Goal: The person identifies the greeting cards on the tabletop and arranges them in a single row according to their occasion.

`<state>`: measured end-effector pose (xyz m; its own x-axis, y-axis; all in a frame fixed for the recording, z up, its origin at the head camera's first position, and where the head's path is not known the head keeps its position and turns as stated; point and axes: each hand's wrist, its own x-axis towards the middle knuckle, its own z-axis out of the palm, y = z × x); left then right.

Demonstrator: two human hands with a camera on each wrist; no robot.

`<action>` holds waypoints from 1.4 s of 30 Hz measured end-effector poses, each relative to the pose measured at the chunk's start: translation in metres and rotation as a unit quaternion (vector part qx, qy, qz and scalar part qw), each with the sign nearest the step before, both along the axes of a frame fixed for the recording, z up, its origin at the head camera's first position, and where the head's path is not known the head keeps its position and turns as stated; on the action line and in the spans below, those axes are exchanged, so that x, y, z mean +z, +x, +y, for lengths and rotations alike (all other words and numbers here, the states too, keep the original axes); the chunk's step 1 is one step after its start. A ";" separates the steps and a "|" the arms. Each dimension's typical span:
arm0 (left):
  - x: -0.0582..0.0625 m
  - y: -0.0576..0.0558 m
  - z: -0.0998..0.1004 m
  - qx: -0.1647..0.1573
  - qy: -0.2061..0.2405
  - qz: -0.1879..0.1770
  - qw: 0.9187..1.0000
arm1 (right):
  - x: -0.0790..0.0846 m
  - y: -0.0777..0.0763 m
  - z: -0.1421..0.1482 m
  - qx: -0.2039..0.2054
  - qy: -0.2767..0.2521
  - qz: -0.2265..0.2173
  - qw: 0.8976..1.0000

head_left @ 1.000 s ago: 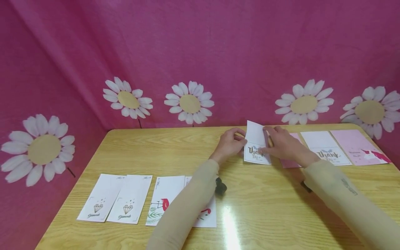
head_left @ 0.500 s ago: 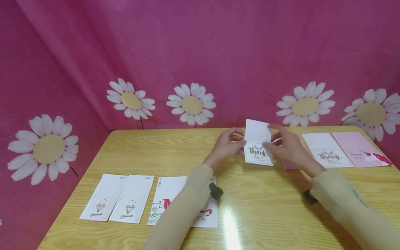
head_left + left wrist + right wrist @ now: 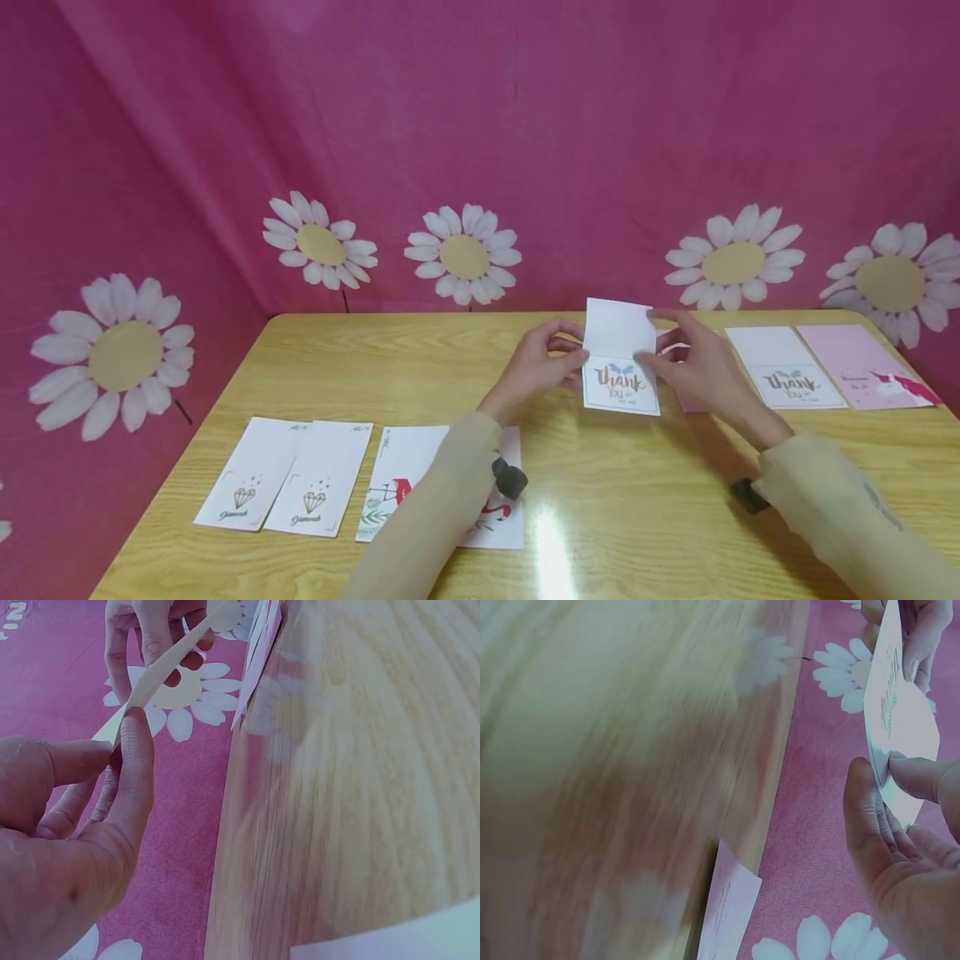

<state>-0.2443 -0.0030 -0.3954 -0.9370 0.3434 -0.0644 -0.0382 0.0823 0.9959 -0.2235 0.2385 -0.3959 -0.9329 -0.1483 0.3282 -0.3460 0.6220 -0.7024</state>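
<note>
A white folded thank-you card (image 3: 619, 385) is held up off the table between both hands, its plain upper half tilted back from the crease. My left hand (image 3: 536, 367) pinches its left edge near the fold, thumb in front; the left wrist view shows the thin card (image 3: 161, 671) edge-on between thumb and finger. On the opposite edge my right hand (image 3: 701, 367) pinches, thumb at the crease and fingers behind. In the right wrist view the card (image 3: 907, 724) is partly turned away. Behind the right hand a pink card (image 3: 692, 406) lies mostly hidden.
Farther right lie another thank-you card (image 3: 787, 358) and a pink unicorn card (image 3: 862, 358). Two diamond cards (image 3: 251, 467) (image 3: 330, 467) lie front left. Beside them are flamingo cards (image 3: 412, 450), partly under the left sleeve. A pink daisy-print curtain (image 3: 480, 125) hangs behind the table (image 3: 360, 358).
The right hand has shifted to the card's right edge, leaving its lettering uncovered. The card now faces the camera more squarely, and both hands still hold it.
</note>
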 end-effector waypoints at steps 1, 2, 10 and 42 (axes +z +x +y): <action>0.000 0.001 0.000 0.001 -0.001 -0.002 1.000 | 0.000 0.001 0.000 -0.001 0.000 0.000 1.000; 0.000 0.002 -0.001 0.001 -0.004 -0.003 1.000 | 0.000 0.003 -0.001 -0.001 -0.001 0.001 1.000; 0.004 0.012 -0.006 -0.012 -0.028 -0.003 1.000 | 0.003 0.015 -0.002 0.000 -0.005 -0.013 1.000; 0.018 0.053 -0.038 -0.053 -0.198 0.053 0.977 | 0.001 0.062 -0.021 0.049 -0.054 -0.031 0.997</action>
<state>-0.1915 -0.0410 -0.3777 -0.9060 0.4069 -0.1162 0.0931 0.4594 0.8833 -0.1615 0.2173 -0.3950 -0.9345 -0.2077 0.2890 -0.3555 0.5069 -0.7853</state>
